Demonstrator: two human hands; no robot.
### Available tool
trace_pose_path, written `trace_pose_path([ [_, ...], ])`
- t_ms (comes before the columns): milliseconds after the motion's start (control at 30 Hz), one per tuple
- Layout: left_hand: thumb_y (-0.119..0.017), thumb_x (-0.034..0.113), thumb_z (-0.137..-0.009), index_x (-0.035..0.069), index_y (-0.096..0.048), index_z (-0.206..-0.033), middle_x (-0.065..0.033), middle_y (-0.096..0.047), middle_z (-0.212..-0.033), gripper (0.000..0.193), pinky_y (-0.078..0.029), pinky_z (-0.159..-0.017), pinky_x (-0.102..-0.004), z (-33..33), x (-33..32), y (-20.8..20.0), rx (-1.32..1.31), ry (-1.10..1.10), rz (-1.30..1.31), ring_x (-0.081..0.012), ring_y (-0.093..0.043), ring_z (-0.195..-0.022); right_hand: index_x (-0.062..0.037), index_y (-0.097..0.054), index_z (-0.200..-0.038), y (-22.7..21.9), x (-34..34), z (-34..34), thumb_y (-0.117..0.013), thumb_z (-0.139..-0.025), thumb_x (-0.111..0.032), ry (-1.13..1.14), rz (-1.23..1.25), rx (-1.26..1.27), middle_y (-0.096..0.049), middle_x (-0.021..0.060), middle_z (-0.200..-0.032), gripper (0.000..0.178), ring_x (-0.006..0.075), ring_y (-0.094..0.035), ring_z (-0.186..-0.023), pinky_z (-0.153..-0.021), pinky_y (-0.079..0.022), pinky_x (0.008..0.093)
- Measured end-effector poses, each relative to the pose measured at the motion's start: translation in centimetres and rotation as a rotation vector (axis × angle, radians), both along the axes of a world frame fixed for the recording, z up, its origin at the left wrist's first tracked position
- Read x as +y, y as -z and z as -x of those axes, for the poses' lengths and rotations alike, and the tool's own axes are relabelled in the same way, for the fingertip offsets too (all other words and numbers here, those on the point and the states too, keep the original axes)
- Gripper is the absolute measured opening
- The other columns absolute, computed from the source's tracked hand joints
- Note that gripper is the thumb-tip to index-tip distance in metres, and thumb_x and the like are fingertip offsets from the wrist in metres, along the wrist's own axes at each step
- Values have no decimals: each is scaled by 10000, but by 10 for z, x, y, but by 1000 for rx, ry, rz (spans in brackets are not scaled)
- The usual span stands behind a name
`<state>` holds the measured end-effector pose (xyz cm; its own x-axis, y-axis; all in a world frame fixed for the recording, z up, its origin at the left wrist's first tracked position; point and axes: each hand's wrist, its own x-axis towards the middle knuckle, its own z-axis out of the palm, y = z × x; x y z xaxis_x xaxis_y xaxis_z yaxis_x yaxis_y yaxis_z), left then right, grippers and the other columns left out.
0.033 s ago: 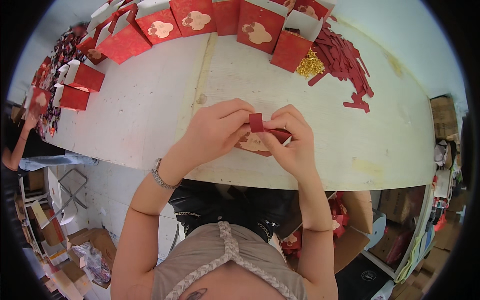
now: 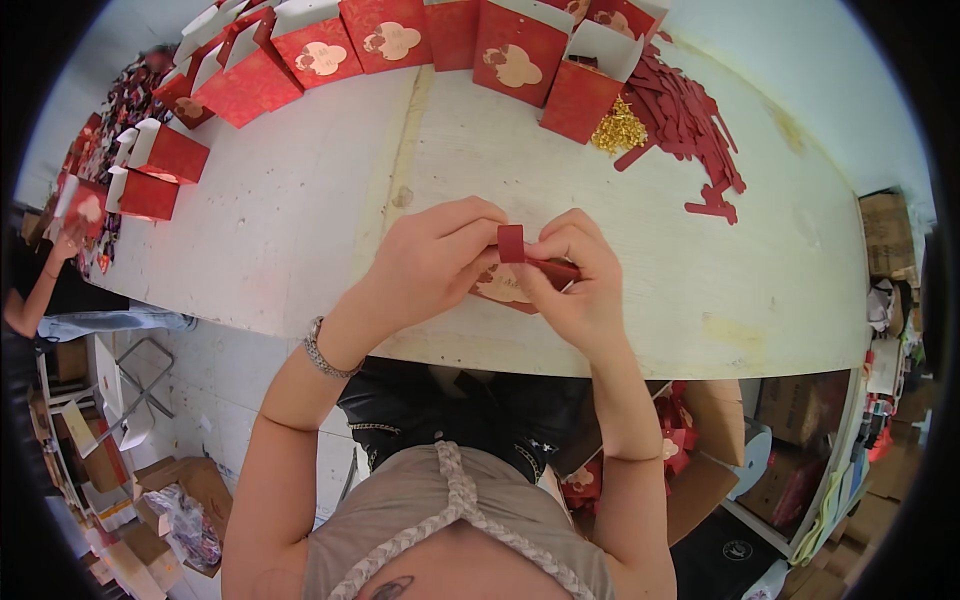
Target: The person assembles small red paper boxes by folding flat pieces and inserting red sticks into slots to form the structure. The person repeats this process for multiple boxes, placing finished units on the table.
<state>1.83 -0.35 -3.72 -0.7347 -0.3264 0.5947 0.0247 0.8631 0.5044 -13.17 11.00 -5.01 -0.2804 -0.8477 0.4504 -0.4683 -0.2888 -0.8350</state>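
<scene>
In front of me, a small red paper box (image 2: 503,289) with a pale flower-shaped label is held between both hands at the table's near side. A dark red strip (image 2: 511,244) stands up in a loop at the box's top. My left hand (image 2: 440,255) is closed on the box and strip from the left, its fingertips against the loop. From the right, my right hand (image 2: 583,275) pinches the box's top edge beside the strip, thumb toward me. The fingers hide part of the box and the strip's ends.
Open red boxes (image 2: 397,38) line the table's (image 2: 300,200) far side. A pile of dark red strips (image 2: 690,115) and small gold fasteners (image 2: 619,127) lie far right. Another person's hand (image 2: 68,242) holds a red box at far left. A carton (image 2: 715,495) with red boxes stands below right.
My right hand has shifted very slightly left, and its thumb and the box's edge have moved a little. Otherwise the hands hold the same place. At far left, the other person's box has moved slightly.
</scene>
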Motion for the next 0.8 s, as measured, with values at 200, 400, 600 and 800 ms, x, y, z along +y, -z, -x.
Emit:
trace_pose_path([
  [200, -649, -29, -679, 24, -578, -857, -77, -610, -898, 199, -495, -611, -319, -1, 5, -7, -47, -42, 45, -256, -607, -745, -22, -606, -832, -10, 1, 0, -708, -720, 50, -37, -45, -39, -574, 76, -899, 168, 195, -581, -823, -677, -474, 285],
  [400, -651, -5, -726, 40, -566, -1076, -80, -587, -1076, 363, -502, -677, -336, 26, -6, -24, -196, 353, -357, -255, -606, -830, -12, -628, -844, -15, 45, 25, -697, -744, 46, 12, -112, -175, -621, 64, -875, 135, 150, -596, -788, -677, -476, 272],
  [600, -687, 183, -784, 93, -560, -1146, -32, -595, -1095, 394, -502, -695, -367, 132, -62, -31, -233, -337, 468, -207, -600, -885, 15, -666, -944, -102, 196, 104, -724, -750, -92, 228, -882, 107, -674, 121, -879, 230, 211, -630, -807, -686, -472, 299],
  [800, -708, 215, -705, 117, -627, -883, 5, -554, -740, 219, -450, -575, -328, 104, 13, -31, -129, -398, 616, -182, -535, -686, -19, -556, -1111, -31, 134, 60, -809, -668, -154, 395, -363, 498, -498, 181, -1333, 528, 340, -527, -1139, -934, -441, 406],
])
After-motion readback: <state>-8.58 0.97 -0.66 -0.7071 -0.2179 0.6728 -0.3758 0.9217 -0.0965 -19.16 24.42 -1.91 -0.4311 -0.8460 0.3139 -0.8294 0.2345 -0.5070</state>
